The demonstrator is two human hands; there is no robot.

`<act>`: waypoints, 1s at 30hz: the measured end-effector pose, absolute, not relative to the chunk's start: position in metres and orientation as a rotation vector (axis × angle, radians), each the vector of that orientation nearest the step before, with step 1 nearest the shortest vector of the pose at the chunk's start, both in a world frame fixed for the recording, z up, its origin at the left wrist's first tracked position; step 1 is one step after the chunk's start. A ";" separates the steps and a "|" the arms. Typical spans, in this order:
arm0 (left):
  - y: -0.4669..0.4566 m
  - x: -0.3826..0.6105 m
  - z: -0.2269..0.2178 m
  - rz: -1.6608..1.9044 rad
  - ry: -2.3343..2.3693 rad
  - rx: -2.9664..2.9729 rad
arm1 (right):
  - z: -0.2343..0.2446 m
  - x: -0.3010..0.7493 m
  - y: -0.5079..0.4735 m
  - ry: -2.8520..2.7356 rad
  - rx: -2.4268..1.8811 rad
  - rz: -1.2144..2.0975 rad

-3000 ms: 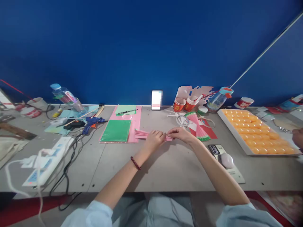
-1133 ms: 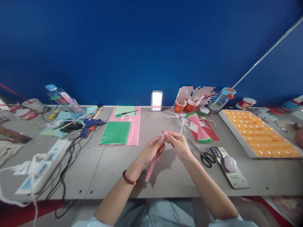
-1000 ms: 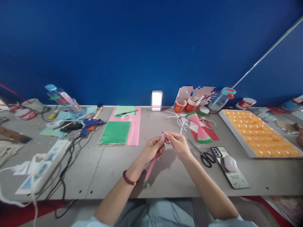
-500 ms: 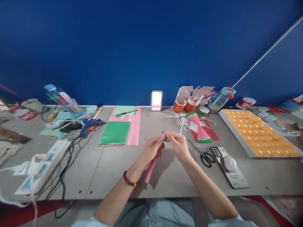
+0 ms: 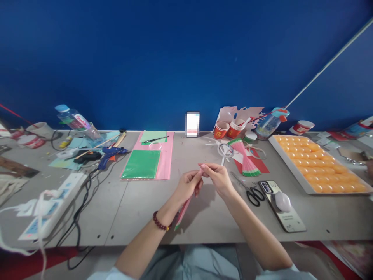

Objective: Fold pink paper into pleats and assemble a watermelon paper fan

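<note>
Both hands, the left hand (image 5: 189,182) and the right hand (image 5: 219,179), are pinching together the folded pink paper strip (image 5: 184,206) above the near grey worktop (image 5: 140,202); the pleats are maybe springing open if the pinch is loosening

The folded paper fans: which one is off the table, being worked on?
The closed pink fan, pinched at its top end by the left hand and right hand. The other fan, spread open with a green edge, lies on the table.
</note>
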State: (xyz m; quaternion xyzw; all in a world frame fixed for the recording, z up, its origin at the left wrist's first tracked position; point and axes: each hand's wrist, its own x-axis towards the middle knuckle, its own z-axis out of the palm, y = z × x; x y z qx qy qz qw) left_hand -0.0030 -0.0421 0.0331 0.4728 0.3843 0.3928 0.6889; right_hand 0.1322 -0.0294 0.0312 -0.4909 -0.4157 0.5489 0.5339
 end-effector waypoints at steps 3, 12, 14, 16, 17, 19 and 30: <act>-0.041 -0.006 0.033 0.822 0.743 1.013 | 0.033 0.133 -0.029 -0.971 -1.153 1.288; -0.038 -0.009 0.030 0.730 0.668 1.013 | 0.028 0.137 -0.025 -0.918 -1.138 1.213; -0.038 -0.009 0.028 0.752 0.673 1.042 | 0.028 0.137 -0.025 -0.919 -1.151 1.200; -0.037 -0.008 0.026 0.771 0.690 1.071 | 0.029 0.136 -0.025 -0.908 -1.159 1.200; -0.037 -0.008 0.026 0.775 0.705 1.083 | 0.029 0.135 -0.025 -0.902 -1.162 1.202; -0.037 -0.008 0.026 0.768 0.743 1.090 | 0.030 0.134 -0.025 -0.899 -1.163 1.200; -0.036 -0.010 0.030 0.719 0.768 1.063 | 0.027 0.136 -0.023 -0.898 -1.174 1.146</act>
